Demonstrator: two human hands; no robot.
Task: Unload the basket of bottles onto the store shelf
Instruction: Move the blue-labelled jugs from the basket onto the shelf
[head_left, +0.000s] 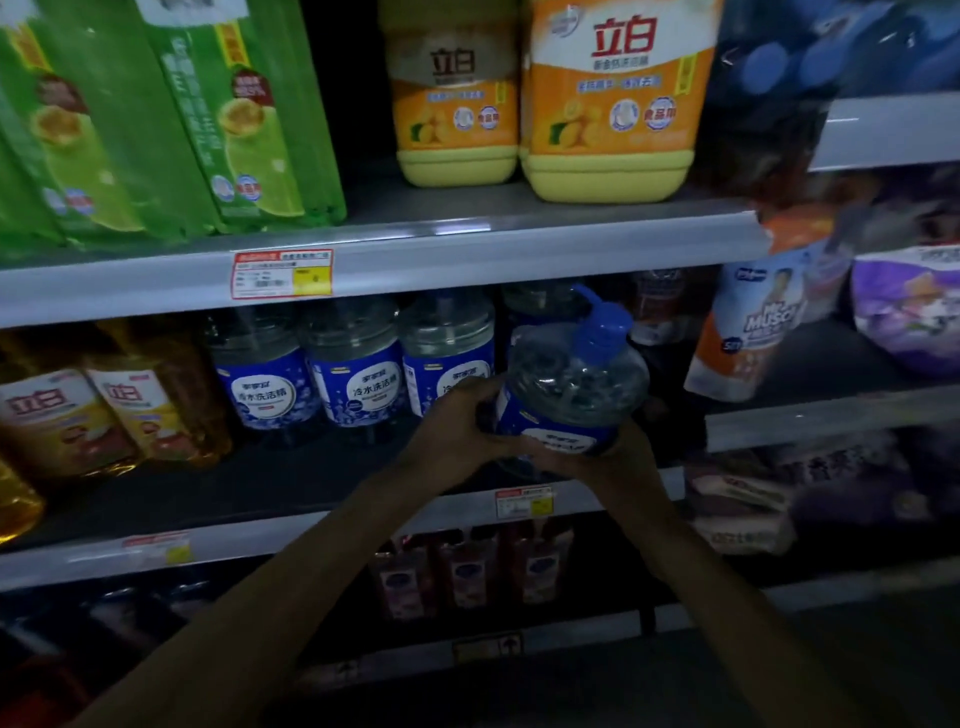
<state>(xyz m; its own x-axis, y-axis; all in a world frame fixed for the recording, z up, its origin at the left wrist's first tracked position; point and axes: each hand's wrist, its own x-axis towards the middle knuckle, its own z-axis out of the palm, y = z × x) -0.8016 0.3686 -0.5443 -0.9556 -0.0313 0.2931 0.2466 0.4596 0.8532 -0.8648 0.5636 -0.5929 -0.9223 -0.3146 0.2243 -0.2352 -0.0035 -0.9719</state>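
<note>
Fingers of the left hand are wrapped round the labelled side of a clear detergent bottle. The right hand is cupped under its base, so the bottle is clamped between both hands. It is held tilted, blue cap leaning up and to the right, just in front of the middle shelf and just right of a row of three matching bottles. It is not yet set down.

The basket is not in view, so the remaining load cannot be judged. The step in hand is judged to be the placing of one bottle. The next move calls for the bottle to be righted, carried inward over the shelf lip and stood beside the third bottle of the row, label outward. The space behind is dim and another bottle may be standing there, so clearance should be checked.
</note>
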